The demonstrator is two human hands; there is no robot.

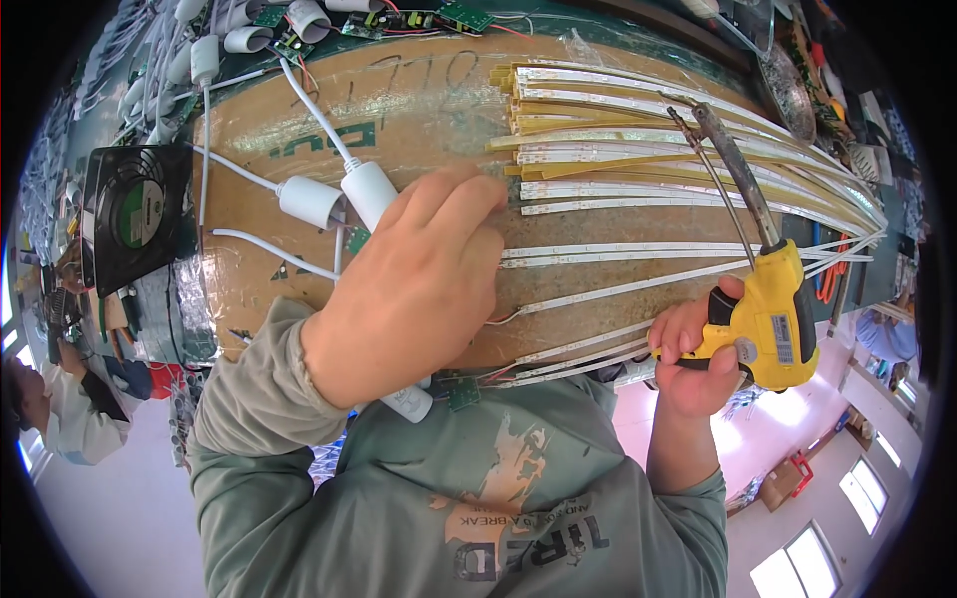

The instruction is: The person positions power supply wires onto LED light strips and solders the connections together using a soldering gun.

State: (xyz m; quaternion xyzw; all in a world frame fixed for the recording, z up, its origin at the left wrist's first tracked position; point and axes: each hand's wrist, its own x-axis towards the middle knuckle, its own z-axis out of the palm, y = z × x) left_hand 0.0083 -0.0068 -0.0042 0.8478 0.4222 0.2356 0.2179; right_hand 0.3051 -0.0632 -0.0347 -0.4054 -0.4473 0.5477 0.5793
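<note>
My right hand [690,344] is wrapped round the grip of a yellow soldering gun [783,324]. The gun's metal tip and thin feed tube point up and to the left, above the strips. Over the middle of the bench, my left hand [419,269] has its fingers curled together and pointing down. The back of the hand hides whatever they pinch. Just beyond that wrist, a white plastic cap [369,191] with a cable leans beside a second white cap [309,202]. White LED strips [598,252] run from near my left fingers to the right.
A thick bundle of white and yellow-brown LED strips [638,100] lies at the back right. A black fan [137,204] stands at the left. Circuit boards [464,14] and white caps crowd the far edge. Another white cap [407,403] lies at the front edge. Another person [80,409] sits far left.
</note>
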